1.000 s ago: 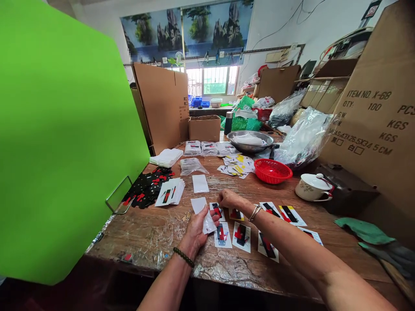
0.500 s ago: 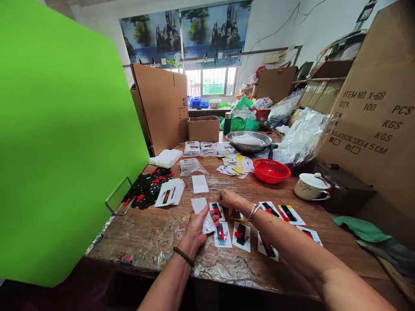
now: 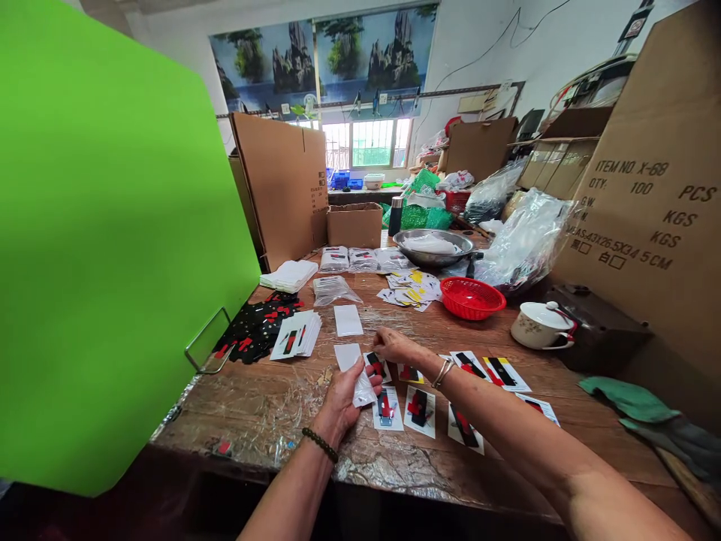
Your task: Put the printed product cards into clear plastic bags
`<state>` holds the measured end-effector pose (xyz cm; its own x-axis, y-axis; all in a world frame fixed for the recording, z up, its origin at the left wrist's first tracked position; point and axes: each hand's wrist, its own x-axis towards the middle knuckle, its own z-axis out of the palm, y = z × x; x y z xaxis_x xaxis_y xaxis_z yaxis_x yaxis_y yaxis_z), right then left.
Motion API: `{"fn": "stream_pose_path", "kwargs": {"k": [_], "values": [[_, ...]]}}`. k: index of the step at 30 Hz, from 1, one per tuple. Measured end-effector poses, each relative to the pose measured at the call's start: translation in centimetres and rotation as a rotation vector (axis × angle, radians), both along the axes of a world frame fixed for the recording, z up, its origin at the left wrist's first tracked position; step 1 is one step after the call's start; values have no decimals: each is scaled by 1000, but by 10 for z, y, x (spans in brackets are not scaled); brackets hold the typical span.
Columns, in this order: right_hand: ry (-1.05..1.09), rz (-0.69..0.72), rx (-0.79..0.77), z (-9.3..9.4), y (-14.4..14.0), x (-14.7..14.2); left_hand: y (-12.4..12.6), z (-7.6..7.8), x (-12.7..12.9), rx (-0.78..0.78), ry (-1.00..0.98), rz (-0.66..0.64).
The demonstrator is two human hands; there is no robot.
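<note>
Bagging cards | left hand (image 3: 342,398) grips clear sleeve (image 3: 356,373) | right hand (image 3: 394,346) pinches printed card (image 3: 375,366) beside sleeve | next likely needs sleeve's mouth held open

right hand (image 3: 394,346) shifted slightly left

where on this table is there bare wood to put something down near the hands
Bare patches: the near-left table between the left hand and the metal handle; the near-right edge between the printed cards and green cloth. Crowded: around the right hand, and the middle by the red basket and steel bowl.
</note>
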<state>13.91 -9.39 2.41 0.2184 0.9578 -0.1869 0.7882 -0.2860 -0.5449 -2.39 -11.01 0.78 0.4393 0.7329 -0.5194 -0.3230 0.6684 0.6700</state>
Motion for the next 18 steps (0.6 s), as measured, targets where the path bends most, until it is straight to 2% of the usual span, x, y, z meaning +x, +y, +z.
{"fn": "stream_pose_path", "kwargs": {"k": [6, 10, 15, 18], "values": [[222, -106, -12, -10, 6, -6, 0, -2, 2, 0, 6, 11], [429, -155, -38, -1, 2, -1, 2, 2, -6, -29, -76, 58], [777, -102, 21, 15, -35, -7, 3, 16, -24, -55, -230, 291], [1208, -55, 77, 11, -68, -26, -2, 22, -31, -62, -307, 406]]}}
